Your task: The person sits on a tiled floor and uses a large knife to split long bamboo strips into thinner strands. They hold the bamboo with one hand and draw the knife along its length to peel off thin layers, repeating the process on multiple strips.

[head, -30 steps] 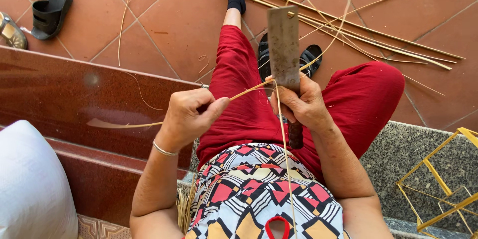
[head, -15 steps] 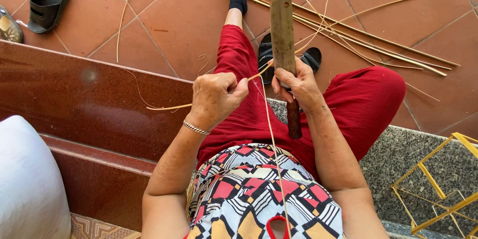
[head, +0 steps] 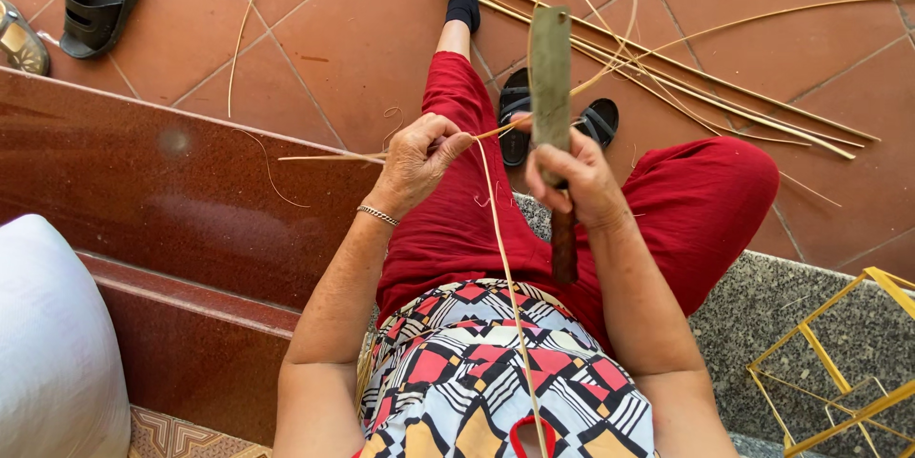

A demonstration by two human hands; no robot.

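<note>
My left hand (head: 417,161) pinches a thin bamboo strip (head: 503,258) that runs from my fingers down over my patterned shirt and out to the left. My right hand (head: 572,182) grips a large flat-bladed knife (head: 550,77) by its wooden handle, blade pointing away from me. The blade's edge meets the strip between my two hands. I sit on a stone step with red trousers over my knees.
Several long bamboo strips (head: 705,86) lie across the tiled floor ahead. A black sandal (head: 99,6) sits far left, another pair (head: 591,120) under my legs. A white sack (head: 52,344) is at lower left, a yellow bamboo frame (head: 839,372) at lower right.
My left hand has moved right toward the knife, pulling the strip through. The right hand and knife have stayed nearly in place.
</note>
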